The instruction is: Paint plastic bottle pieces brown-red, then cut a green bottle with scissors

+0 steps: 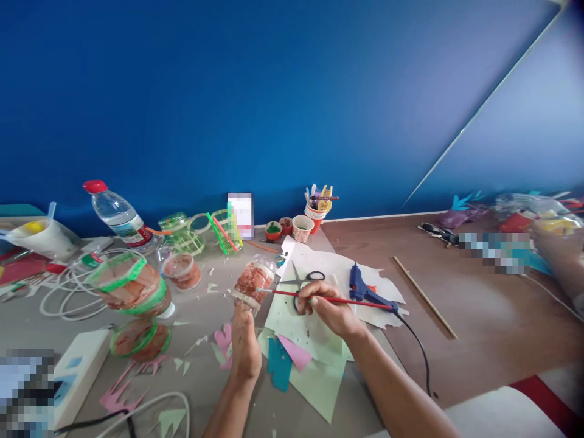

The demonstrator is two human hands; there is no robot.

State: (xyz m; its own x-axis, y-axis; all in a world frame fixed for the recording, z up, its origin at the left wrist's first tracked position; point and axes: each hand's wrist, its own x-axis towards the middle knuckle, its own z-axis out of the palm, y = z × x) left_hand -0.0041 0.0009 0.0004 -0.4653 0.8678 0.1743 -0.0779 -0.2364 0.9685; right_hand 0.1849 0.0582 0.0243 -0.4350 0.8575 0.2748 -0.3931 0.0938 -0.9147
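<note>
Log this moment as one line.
left hand: holds brown-smeared plastic piece | right hand: holds red brush, tip at piece | glue gun: on paper

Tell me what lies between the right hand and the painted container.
Head view: the red paintbrush spans the gap; scissors and pale paper lie beneath.

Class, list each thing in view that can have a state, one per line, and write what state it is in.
Left hand: closed around plastic container
Plastic container: tilted, partly coated reddish-brown
Right hand: gripping paintbrush
Paintbrush: held, tip at plastic container
Scissors: open, lying on paper
Glue gun: lying down, cord attached
Water bottle: capped
Utensil cup: standing, filled
Wooden stick: lying on table
</note>
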